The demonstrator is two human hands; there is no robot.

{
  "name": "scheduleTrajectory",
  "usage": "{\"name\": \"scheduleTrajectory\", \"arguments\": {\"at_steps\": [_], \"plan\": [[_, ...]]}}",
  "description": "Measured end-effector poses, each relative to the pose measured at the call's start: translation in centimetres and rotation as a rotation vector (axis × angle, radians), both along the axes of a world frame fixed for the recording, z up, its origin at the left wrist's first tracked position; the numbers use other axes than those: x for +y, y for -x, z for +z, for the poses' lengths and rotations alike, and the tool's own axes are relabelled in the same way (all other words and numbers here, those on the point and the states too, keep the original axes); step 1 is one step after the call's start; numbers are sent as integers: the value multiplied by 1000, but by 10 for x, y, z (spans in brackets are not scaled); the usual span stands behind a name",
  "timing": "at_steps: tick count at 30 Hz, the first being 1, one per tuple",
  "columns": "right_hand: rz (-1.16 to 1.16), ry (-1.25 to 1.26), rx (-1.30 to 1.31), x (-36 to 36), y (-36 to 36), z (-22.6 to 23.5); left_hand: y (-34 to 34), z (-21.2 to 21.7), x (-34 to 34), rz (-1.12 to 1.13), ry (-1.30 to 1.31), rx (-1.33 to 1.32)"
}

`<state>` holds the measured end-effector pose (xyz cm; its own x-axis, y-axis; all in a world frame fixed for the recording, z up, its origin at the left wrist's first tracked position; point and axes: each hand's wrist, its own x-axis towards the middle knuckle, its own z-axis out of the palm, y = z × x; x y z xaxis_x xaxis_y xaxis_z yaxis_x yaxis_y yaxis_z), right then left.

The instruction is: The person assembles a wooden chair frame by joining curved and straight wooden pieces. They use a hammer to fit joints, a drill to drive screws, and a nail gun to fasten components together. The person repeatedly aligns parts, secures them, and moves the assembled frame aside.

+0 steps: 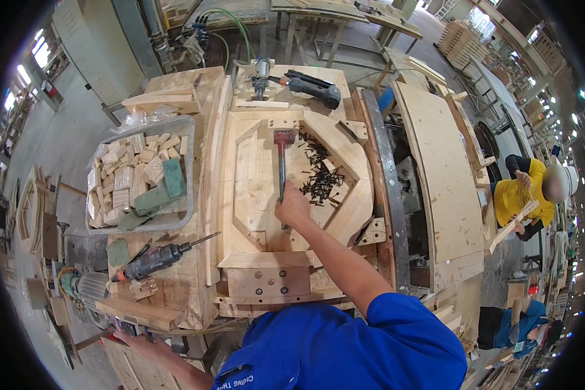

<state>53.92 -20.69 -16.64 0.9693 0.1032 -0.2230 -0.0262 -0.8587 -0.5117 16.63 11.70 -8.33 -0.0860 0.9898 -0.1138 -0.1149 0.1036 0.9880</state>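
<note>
My right hand is closed round the handle of a hammer, whose reddish head lies toward the far side of an eight-sided wooden frame. The frame rests on the bench, and a heap of dark screws is spread inside it, right of the hammer. Low at the left, beyond the bench's near edge, my left hand has its fingers bent at a dark object, too small and partly covered to name.
Left of the frame stands a clear plastic tub of small wood blocks. A power drill with a long bit lies nearer me. Beyond the frame are a nail gun and another air tool. Two people work at the right.
</note>
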Motion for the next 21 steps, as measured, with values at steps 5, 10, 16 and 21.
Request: {"name": "scheduleTrajectory", "arguments": {"at_steps": [5,10,16,21], "plan": [[-250,-518,-109,-8,-11,-3,9,-1,10,41,64,211],[-251,-949,259,-54,14,78,14,-15,1,15,-213,492],[-72,-946,-366,-128,15,210,47,-35,21,-98,-286,708],[7,-1001,-884,-123,1,319,31,-34,10,-116,-409,434]]}}
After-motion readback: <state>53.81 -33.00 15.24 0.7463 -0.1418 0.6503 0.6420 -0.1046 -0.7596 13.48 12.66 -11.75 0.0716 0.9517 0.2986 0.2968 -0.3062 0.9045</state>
